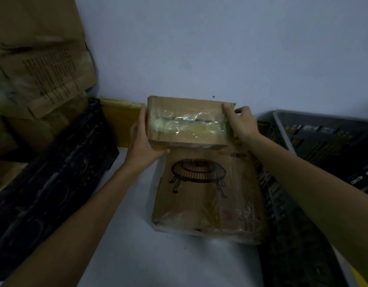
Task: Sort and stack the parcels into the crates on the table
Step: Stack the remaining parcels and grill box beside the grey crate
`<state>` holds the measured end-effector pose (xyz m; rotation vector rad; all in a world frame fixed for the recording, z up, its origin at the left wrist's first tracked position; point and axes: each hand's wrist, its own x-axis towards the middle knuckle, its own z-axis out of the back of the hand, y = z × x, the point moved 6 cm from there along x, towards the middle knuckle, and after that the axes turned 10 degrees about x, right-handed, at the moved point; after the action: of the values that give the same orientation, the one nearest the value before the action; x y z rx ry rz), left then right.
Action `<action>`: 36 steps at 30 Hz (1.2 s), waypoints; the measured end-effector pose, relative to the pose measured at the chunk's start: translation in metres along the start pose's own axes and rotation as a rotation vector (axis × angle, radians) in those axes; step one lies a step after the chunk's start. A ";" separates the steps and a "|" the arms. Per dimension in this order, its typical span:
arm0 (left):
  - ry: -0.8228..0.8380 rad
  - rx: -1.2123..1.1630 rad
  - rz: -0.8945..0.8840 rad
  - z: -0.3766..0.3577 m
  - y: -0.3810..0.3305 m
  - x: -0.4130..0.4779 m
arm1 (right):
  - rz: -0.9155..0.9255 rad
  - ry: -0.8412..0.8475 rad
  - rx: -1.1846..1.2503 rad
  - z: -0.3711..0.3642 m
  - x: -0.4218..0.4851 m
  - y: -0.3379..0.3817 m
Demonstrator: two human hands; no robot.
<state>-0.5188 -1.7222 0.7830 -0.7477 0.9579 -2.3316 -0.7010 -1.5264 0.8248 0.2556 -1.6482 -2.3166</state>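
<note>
White table (125,235) between two crates. Black lattice crate (54,183) on left, holding creased brown cartons (44,69). Grey-rimmed slotted crate (324,141) on right. Flat cardboard parcel (206,204), film-wrapped, wire-guard line drawing on top, lies on table just beside right crate. Smaller boxy cardboard parcel (185,121), crinkled glossy tape across top, sits over flat one's far end, between my palms. My left hand (141,141) clasps its left side, thumb at near edge. My right hand (241,123) grips its far right corner.

Dim, murky view; tape glare, blurred and warped edges.
</note>
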 end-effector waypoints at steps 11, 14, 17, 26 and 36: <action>-0.212 -0.477 0.172 0.017 -0.050 0.002 | 0.221 0.295 0.230 0.040 -0.052 0.060; -0.232 -0.552 0.197 0.015 -0.066 -0.004 | 0.337 0.275 0.105 0.051 -0.059 0.062; -0.143 -0.625 0.237 0.008 -0.083 -0.009 | 0.336 0.228 0.145 0.067 -0.064 0.059; 0.097 -0.557 0.068 -0.010 -0.145 -0.035 | 0.172 0.210 0.381 0.134 -0.064 0.041; 0.199 -0.534 -0.009 -0.085 -0.233 -0.068 | 0.108 0.213 0.308 0.253 -0.071 0.003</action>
<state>-0.5815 -1.4950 0.8858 -0.7196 1.7057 -2.2017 -0.7114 -1.2777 0.9101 0.4490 -1.8515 -1.8799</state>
